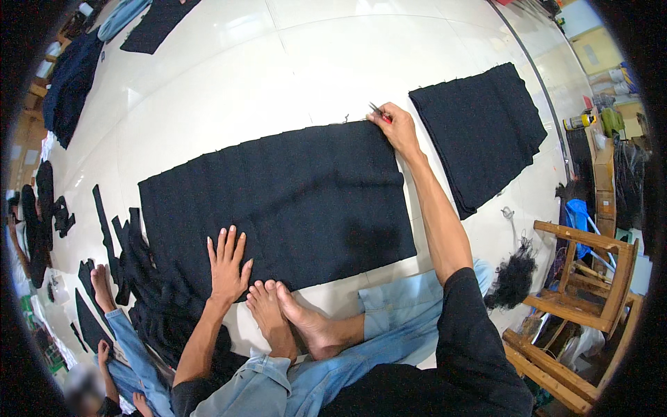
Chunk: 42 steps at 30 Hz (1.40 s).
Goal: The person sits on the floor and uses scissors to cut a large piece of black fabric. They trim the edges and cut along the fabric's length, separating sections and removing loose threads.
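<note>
With clock positions being read from the panel's centre, 12 being the far side, a dark cloth panel [278, 201] is lying nearly flat on the glossy white tiled floor [243, 76], directly before the seated person. The left hand [228, 270] is pressing on the panel at 7 o'clock, palm down with fingers extended, gripping nothing. The right hand [394, 131] is closing around a small cutting tool [376, 109] at the 2 o'clock corner; its slim metal tips are pointing toward 11 o'clock, and whether the blades are parting cannot be told. For good control, the left hand should be keeping the cloth taut without dragging it, and the tips should be running parallel to the edge, clear of the weave. Bare feet [267, 313] are resting at 6 o'clock and should be staying off the working edge. The panel is showing a matte, closely textured surface, a roughly rectangular outline, shallow ripples and a frayed far edge with loose thread [346, 119]. A second dark piece [479, 132] is lying apart at 2 o'clock, displaying layered folds; crumpled dark cloth [167, 299] is bunching at 8 o'clock.
</note>
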Tool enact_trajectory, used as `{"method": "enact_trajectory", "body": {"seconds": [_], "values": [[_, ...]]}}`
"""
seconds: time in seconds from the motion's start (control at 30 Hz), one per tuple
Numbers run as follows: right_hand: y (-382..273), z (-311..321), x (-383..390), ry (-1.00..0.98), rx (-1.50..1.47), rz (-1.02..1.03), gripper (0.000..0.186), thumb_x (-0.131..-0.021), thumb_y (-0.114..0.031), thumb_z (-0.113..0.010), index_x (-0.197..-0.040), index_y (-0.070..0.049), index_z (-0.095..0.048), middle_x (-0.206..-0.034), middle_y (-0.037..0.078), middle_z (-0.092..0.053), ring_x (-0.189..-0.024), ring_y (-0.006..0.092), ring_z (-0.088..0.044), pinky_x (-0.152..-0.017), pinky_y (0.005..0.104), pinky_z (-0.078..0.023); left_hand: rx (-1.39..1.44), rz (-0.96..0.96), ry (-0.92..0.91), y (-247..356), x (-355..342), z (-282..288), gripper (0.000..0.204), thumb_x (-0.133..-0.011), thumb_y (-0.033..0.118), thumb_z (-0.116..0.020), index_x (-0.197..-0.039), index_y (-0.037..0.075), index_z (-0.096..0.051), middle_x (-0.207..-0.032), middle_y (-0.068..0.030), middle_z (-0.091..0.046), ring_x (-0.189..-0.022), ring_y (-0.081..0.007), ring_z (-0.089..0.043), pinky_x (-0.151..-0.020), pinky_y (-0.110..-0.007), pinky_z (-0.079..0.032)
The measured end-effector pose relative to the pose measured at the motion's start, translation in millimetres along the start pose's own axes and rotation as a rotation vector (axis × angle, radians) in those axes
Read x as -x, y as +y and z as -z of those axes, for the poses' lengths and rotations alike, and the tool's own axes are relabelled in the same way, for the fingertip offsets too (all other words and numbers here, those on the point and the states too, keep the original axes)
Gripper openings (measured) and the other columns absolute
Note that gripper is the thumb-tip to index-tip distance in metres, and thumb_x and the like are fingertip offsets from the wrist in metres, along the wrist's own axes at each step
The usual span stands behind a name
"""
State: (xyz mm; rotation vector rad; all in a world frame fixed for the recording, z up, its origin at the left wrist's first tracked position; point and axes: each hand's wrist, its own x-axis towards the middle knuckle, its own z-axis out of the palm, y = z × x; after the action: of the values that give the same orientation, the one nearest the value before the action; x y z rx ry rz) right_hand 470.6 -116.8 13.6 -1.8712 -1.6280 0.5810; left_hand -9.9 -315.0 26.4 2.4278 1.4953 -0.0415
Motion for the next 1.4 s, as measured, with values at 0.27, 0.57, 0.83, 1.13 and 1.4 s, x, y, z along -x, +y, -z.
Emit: {"method": "enact_trajectory", "body": {"seconds": [0.27, 0.57, 0.83, 1.13, 1.4], "values": [[7, 26, -6, 0.131, -0.398, -0.245, 0.035, -0.094, -0.035, -0.068, -0.099, 0.0, -0.07, -0.073, 0.001, -0.061, -0.064, 0.0122, -0.056, -0.062, 0.0289, -0.046, 0.335, -0.357, 0.172, 91, -199, 58, 0.06, -0.091, 0.028, -0.069, -0.143, 0.007, -0.05, -0.155, -0.0163, -0.039, -0.146, -0.0365, -0.031, -0.119, -0.053, -0.027], [-22, -10, 94, 0.08, -0.706, -0.425, 0.025, -0.1, -0.027, -0.063, -0.091, -0.004, -0.067, -0.064, -0.005, -0.049, -0.053, 0.0028, -0.038, -0.048, 0.0243, -0.033, 0.55, -0.23, 0.192, 174, -357, -3, 0.026, -0.081, 0.031, -0.079, -0.098, 0.011, -0.075, -0.103, -0.0055, -0.065, -0.103, -0.0238, -0.056, -0.093, -0.04, -0.036], [-27, -12, 28, 0.125, -0.205, -0.388, 0.049, -0.101, -0.043, -0.056, -0.081, 0.002, -0.064, -0.062, 0.015, -0.061, -0.058, 0.024, -0.057, -0.058, 0.0412, -0.045, 0.693, -0.328, 0.149, 130, -404, 16, 0.028, -0.089, 0.025, -0.074, -0.082, -0.002, -0.071, -0.069, -0.0138, -0.065, -0.059, -0.0232, -0.055, -0.06, -0.039, -0.046], [-34, -16, 11, 0.098, 0.135, -0.218, 0.045, -0.102, -0.038, -0.052, -0.088, 0.003, -0.064, -0.074, 0.023, -0.068, -0.071, 0.0408, -0.068, -0.067, 0.0493, -0.052, 0.741, -0.32, -0.165, 94, -418, 35, 0.023, -0.096, 0.023, -0.065, -0.09, 0.002, -0.071, -0.071, -0.0065, -0.065, -0.067, -0.0155, -0.059, -0.065, -0.034, -0.049], [-52, -33, 5, 0.115, -0.201, -0.182, 0.039, -0.1, -0.033, -0.057, -0.095, 0.005, -0.064, -0.063, 0.02, -0.063, -0.058, 0.033, -0.065, -0.056, 0.0438, -0.047, 0.729, -0.164, -0.19, 99, -418, 48, 0.027, -0.099, 0.025, -0.061, -0.093, 0.001, -0.07, -0.076, -0.0069, -0.066, -0.068, -0.016, -0.057, -0.066, -0.034, -0.047]]}}
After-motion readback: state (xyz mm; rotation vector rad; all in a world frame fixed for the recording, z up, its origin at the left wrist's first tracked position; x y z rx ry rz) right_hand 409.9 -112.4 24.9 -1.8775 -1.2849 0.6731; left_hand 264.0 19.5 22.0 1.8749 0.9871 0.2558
